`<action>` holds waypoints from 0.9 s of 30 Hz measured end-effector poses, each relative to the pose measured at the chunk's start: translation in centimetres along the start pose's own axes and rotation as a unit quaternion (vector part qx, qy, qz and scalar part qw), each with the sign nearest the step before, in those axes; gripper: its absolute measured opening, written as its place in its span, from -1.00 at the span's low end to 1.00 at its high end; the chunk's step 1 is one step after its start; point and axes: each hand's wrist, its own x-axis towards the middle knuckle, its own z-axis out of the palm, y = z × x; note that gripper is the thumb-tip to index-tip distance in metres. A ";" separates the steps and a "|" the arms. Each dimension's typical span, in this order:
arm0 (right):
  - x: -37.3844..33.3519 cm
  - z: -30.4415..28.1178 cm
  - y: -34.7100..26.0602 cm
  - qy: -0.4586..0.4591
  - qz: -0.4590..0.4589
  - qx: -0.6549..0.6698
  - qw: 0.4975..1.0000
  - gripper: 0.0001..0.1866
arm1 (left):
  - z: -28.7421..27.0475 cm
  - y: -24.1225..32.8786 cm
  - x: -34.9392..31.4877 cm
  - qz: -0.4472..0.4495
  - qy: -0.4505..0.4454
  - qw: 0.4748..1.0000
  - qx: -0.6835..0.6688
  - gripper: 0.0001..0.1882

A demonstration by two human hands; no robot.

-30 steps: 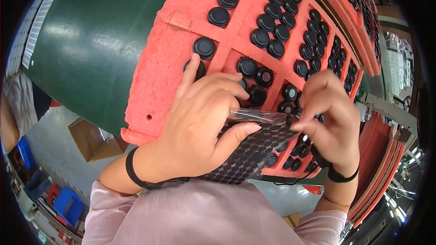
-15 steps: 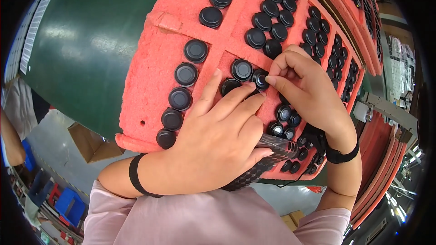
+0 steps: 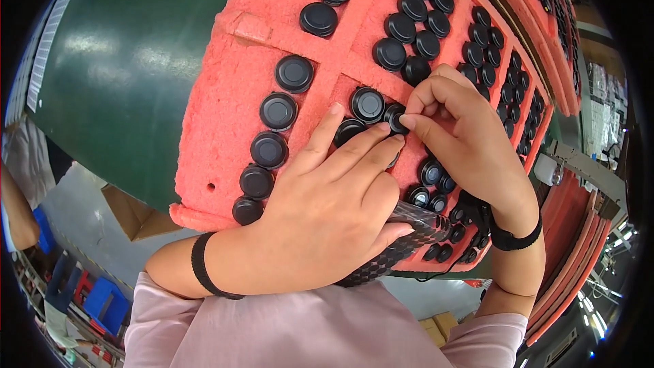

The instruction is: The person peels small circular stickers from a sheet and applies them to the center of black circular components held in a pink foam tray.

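Note:
A pink foam tray (image 3: 204,136) with recessed compartments lies under both hands, holding several round black parts (image 3: 295,73) with ring-shaped tops. My left hand (image 3: 320,211) stretches palm down across it, fingers extended. Its fingertips rest by a round black part (image 3: 349,131) and reach the small one at my right fingertips. Thumb and forefinger of my right hand (image 3: 453,123) pinch at the edge of that small round black part (image 3: 395,118). Another round part (image 3: 368,105) sits against it on the far side. Below my left hand, a black patterned sheet (image 3: 381,259) is partly covered.
The tray lies on a green surface (image 3: 136,61). More pink foam trays are stacked at the right (image 3: 575,259), beside a metal bracket (image 3: 586,167). An open cardboard box (image 3: 139,211) and a blue bin (image 3: 107,305) stand lower left. Another person's arm (image 3: 19,211) shows at the left edge.
The tray and its parts appear shifted slightly in the view, the far right rows a little to the right. Both hands keep almost the same pose at the small round part.

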 end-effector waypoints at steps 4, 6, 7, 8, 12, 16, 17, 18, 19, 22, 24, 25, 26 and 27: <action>0.1 0.3 0.0 0.020 -0.008 -0.005 1.000 -0.92 | 0.0 0.1 0.0 -0.002 -0.006 1.000 0.002 -0.58; 0.1 0.5 0.0 0.030 -0.012 -0.010 0.999 -0.91 | 0.0 0.0 0.0 -0.003 -0.009 1.000 0.000 -0.58; 0.0 0.6 0.1 0.031 -0.012 -0.022 0.999 -0.91 | 0.0 0.0 0.0 -0.002 -0.009 1.000 0.000 -0.58; 0.0 0.6 0.1 0.032 -0.012 -0.034 0.999 -0.91 | 0.0 0.0 0.0 -0.001 -0.008 1.000 -0.001 -0.58; -0.2 0.6 -0.4 0.055 0.007 -0.049 0.997 -0.89 | 0.1 0.0 -0.1 0.003 0.001 1.000 -0.007 -0.57; -1.4 0.1 -0.8 0.107 0.005 -0.043 0.993 -0.88 | -0.1 -0.1 -0.2 0.021 0.009 1.000 -0.017 -0.56; -2.1 -0.2 -1.0 0.126 0.000 -0.039 0.991 -0.86 | -0.3 -0.2 -0.3 0.029 0.009 0.999 -0.022 -0.55; -3.0 -0.4 -1.2 0.131 -0.001 -0.040 0.991 -0.86 | -0.4 -0.1 -0.4 0.038 0.009 0.999 -0.026 -0.55; -4.3 -0.6 -1.5 0.116 -0.014 -0.031 0.993 -0.83 | -0.6 -0.1 -0.6 0.042 0.010 0.999 -0.023 -0.55; -8.4 -0.7 -2.7 0.096 -0.040 -0.017 0.994 -0.77 | -1.5 -0.1 -1.5 0.077 0.013 0.995 -0.064 -0.54; -11.0 -0.1 -3.3 0.051 -0.061 -0.001 0.997 -0.64 | -1.9 0.0 -2.3 0.098 0.017 0.992 -0.073 -0.53; -11.9 0.4 -3.6 0.057 -0.064 -0.001 0.996 -0.64 | -2.1 0.1 -2.9 0.113 0.020 0.990 -0.086 -0.53; -12.8 1.2 -4.0 0.056 -0.072 0.004 0.996 -0.63 | -2.2 0.2 -3.4 0.128 0.022 0.987 -0.100 -0.52; -13.6 2.0 -4.3 0.055 -0.081 0.009 0.995 -0.61 | -2.3 0.4 -4.0 0.133 0.018 0.986 -0.097 -0.52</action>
